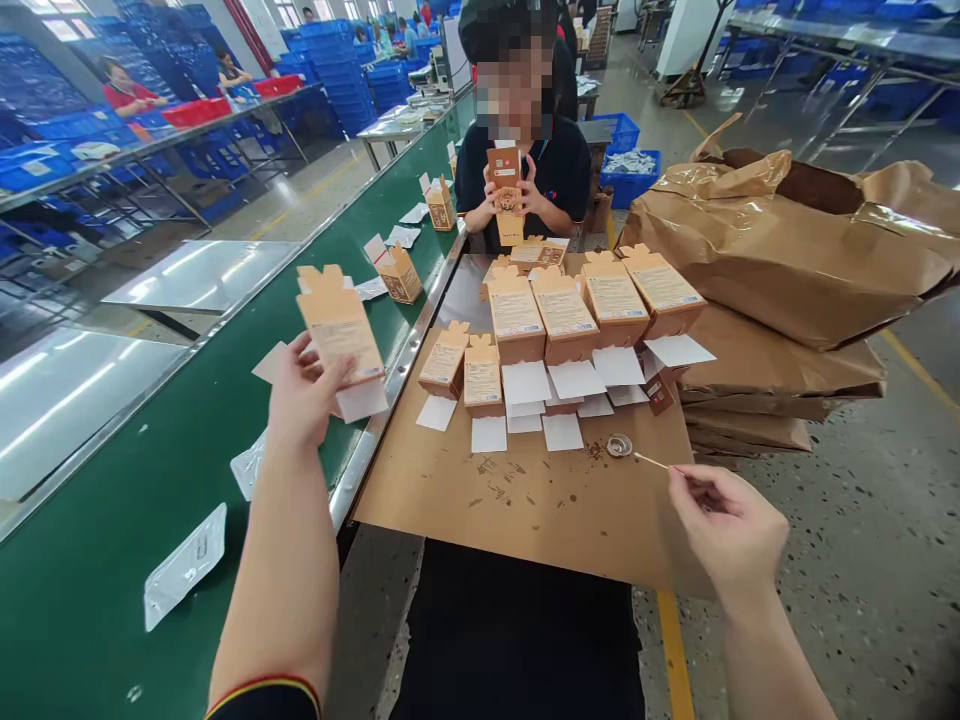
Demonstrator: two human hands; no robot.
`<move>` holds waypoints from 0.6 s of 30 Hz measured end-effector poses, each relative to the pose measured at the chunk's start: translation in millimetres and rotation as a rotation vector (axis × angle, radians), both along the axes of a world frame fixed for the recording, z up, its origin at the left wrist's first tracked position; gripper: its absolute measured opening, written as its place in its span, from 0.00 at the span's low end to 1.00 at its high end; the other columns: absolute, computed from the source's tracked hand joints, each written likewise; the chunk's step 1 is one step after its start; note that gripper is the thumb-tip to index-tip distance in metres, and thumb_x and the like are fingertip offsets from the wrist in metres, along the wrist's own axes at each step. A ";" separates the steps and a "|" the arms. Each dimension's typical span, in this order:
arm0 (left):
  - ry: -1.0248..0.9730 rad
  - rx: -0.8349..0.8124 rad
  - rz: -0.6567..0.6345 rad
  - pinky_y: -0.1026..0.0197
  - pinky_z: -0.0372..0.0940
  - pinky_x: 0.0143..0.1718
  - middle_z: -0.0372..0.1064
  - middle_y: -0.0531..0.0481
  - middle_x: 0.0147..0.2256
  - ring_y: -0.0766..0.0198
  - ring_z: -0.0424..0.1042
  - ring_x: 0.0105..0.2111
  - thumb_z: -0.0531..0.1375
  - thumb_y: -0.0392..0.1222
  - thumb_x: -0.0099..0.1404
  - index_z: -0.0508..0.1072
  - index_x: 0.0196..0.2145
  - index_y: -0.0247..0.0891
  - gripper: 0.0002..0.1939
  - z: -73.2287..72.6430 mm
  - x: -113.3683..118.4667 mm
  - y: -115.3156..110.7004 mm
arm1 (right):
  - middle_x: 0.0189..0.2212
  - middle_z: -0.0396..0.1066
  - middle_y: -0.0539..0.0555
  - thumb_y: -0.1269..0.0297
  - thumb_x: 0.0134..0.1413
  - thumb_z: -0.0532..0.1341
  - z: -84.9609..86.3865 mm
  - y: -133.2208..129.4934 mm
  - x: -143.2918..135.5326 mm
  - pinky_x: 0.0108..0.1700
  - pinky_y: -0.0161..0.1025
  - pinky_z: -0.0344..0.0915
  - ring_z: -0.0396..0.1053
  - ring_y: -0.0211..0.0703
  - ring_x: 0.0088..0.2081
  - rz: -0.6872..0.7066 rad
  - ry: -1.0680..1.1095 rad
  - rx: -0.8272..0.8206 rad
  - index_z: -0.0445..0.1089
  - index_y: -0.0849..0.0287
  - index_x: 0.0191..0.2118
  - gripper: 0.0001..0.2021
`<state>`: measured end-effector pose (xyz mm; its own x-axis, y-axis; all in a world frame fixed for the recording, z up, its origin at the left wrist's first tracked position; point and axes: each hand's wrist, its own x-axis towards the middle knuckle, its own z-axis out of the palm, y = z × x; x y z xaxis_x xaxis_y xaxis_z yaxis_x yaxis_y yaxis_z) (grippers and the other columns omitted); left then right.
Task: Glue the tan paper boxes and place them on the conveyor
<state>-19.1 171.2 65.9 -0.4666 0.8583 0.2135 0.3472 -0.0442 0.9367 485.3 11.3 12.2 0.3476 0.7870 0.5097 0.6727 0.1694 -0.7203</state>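
Observation:
My left hand grips a small tan carton above the edge of the green conveyor belt; its top flaps stand up and a white flap hangs below. Between the fingertips of my right hand is a thin cotton swab, its far end at a small round dish. Dark specks and smudges surround the dish on the cardboard sheet. Beyond it, several tan cartons lie in rows with white flaps toward me.
Foil pouches and open cartons sit on the green belt, with a metal rail along it. Opposite me, a person holds up a carton. Large brown paper bags are piled at the right.

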 end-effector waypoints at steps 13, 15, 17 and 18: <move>-0.531 -0.297 -0.400 0.35 0.79 0.66 0.82 0.33 0.65 0.33 0.83 0.65 0.88 0.59 0.49 0.75 0.65 0.43 0.52 -110.3 102.9 -120.7 | 0.26 0.80 0.54 0.48 0.70 0.68 -36.1 34.3 7.0 0.31 0.42 0.75 0.76 0.46 0.25 0.109 -0.150 -0.131 0.82 0.53 0.31 0.18; -0.520 -0.320 -0.428 0.34 0.79 0.67 0.83 0.34 0.64 0.34 0.83 0.65 0.89 0.58 0.48 0.75 0.63 0.42 0.51 -111.3 97.9 -115.6 | 0.27 0.81 0.54 0.51 0.70 0.70 -33.5 26.3 -1.0 0.32 0.42 0.77 0.77 0.47 0.26 0.102 -0.089 -0.077 0.83 0.53 0.33 0.15; -0.516 -0.348 -0.449 0.33 0.78 0.68 0.84 0.34 0.62 0.34 0.84 0.64 0.88 0.58 0.49 0.76 0.62 0.41 0.48 -110.8 95.0 -113.3 | 0.28 0.82 0.53 0.55 0.71 0.71 -29.6 14.5 -21.4 0.30 0.41 0.77 0.78 0.46 0.26 0.169 0.011 -0.050 0.85 0.52 0.36 0.11; -0.519 -0.358 -0.454 0.33 0.78 0.68 0.85 0.34 0.62 0.33 0.84 0.64 0.88 0.58 0.50 0.77 0.61 0.41 0.47 -110.5 95.0 -112.9 | 0.28 0.82 0.52 0.58 0.72 0.71 -27.8 8.6 -36.1 0.29 0.40 0.77 0.78 0.45 0.26 0.237 0.065 -0.054 0.86 0.52 0.38 0.09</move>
<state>75.9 58.3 -44.6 -0.0172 0.9648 -0.2625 -0.1193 0.2587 0.9586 449.2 19.9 -15.6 0.1813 0.8759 0.4472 0.5705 0.2767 -0.7733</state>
